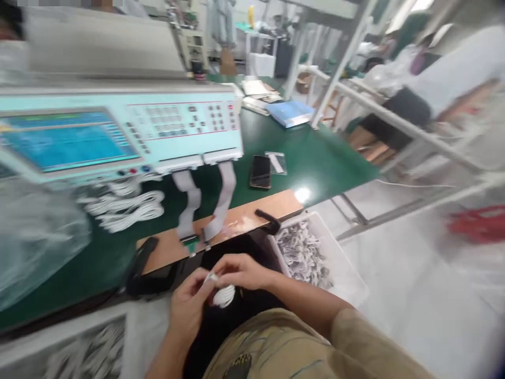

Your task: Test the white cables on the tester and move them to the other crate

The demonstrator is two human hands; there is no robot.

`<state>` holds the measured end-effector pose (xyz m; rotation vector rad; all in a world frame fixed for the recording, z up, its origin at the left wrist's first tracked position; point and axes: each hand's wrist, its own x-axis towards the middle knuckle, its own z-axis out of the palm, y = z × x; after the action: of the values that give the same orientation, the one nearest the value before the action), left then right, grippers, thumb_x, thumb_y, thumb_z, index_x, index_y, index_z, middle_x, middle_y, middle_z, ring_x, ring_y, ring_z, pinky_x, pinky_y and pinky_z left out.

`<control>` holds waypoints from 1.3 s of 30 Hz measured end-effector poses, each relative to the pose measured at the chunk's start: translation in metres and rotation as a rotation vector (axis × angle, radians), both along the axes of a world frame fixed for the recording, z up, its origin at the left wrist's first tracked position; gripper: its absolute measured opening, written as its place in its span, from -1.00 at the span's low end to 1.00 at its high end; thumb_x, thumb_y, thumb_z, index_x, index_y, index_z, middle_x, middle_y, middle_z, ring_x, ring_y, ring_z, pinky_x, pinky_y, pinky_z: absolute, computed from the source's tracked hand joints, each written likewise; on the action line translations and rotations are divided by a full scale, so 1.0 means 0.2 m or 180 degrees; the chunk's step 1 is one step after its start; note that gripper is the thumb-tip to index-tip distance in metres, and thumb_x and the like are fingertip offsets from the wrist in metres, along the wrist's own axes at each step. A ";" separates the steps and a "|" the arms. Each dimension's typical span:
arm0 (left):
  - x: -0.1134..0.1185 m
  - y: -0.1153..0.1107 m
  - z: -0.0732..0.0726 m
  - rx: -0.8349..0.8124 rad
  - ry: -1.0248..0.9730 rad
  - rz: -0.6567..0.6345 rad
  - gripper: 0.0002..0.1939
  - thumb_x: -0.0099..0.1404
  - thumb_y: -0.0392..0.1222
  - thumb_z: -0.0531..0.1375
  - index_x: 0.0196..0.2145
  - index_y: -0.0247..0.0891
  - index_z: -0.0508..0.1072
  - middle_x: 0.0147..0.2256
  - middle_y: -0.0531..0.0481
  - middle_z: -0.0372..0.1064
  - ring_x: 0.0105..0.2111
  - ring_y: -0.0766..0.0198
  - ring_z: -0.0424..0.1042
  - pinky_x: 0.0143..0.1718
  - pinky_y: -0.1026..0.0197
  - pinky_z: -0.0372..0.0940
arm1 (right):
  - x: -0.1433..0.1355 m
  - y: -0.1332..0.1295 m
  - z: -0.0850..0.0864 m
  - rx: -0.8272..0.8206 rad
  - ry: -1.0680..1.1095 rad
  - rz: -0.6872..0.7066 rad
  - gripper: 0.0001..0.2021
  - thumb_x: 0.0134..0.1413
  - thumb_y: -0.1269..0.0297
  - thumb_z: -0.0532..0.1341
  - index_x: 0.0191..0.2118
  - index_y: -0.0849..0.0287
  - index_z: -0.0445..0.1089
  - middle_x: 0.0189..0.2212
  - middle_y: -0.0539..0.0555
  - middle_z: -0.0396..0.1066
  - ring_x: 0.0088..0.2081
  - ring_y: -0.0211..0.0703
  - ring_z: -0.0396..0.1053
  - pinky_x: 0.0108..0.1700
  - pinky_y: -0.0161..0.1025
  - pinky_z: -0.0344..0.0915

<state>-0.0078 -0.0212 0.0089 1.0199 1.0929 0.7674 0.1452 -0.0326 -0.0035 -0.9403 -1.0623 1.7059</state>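
Over my lap, both hands come together on a small coiled white cable (224,296). My left hand (190,297) is closed, thumb and fingers pinching the cable near its end. From the other side, the fingers of my right hand (240,271) close on the same spot. The bundled loops hang just below the fingertips, and what exactly is pinched is blurred. Ahead of my hands, two flat grey ribbon cables (224,197) run from a tester (185,123) with a blue screen down to a small green board (191,246) on a wooden strip (244,216).
Several coiled white cables (132,208) lie on the green table (319,158) beside a clear plastic bag (35,237). A phone (261,171) and a blue folder (290,112) are farther back. Cable-filled white bins stand right (353,284) and lower left (132,337). A metal frame (394,113) rises at right.
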 end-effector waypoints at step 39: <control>-0.07 0.22 -0.15 0.0648 0.0425 0.0507 -0.73 0.13 -0.13 0.10 -0.64 -0.30 0.35 -0.60 0.07 0.29 -0.50 0.33 0.28 -0.39 0.30 0.17 | -0.14 0.21 -0.03 -0.1070 0.0458 -0.0920 -0.82 -0.24 0.20 0.34 -0.46 0.18 0.51 -0.48 0.04 0.47 -0.47 -0.28 0.32 -0.40 -0.34 0.21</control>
<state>-0.0226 0.0235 -0.0215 1.1789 1.2402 0.9650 0.1173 0.0091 -0.0090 -1.1025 -0.5236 1.7045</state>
